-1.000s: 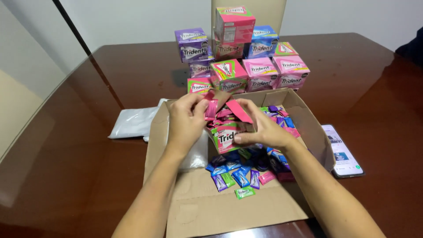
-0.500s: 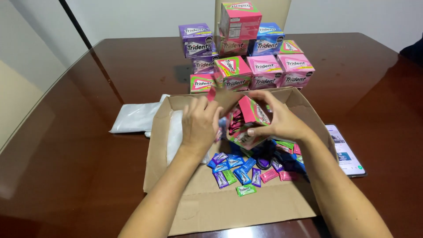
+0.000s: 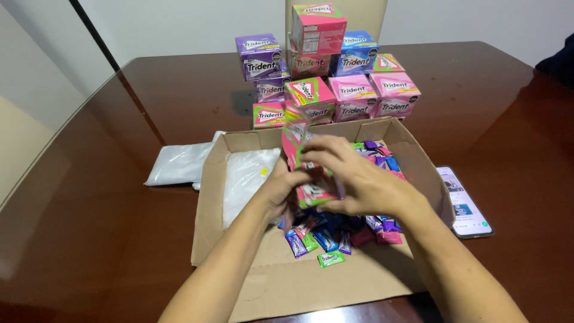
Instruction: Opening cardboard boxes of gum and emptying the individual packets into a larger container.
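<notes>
Both my hands — left hand (image 3: pixel 281 191), right hand (image 3: pixel 353 176) — clasp the pink gum box (image 3: pixel 308 173) over the cardboard box (image 3: pixel 206 197).

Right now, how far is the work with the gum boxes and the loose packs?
Done: a stack of closed boxes stands behind the cardboard tray. In hand: the left hand and right hand hold a pink box, blurred, over the tray. Left: many loose packs lie in the tray.
</notes>
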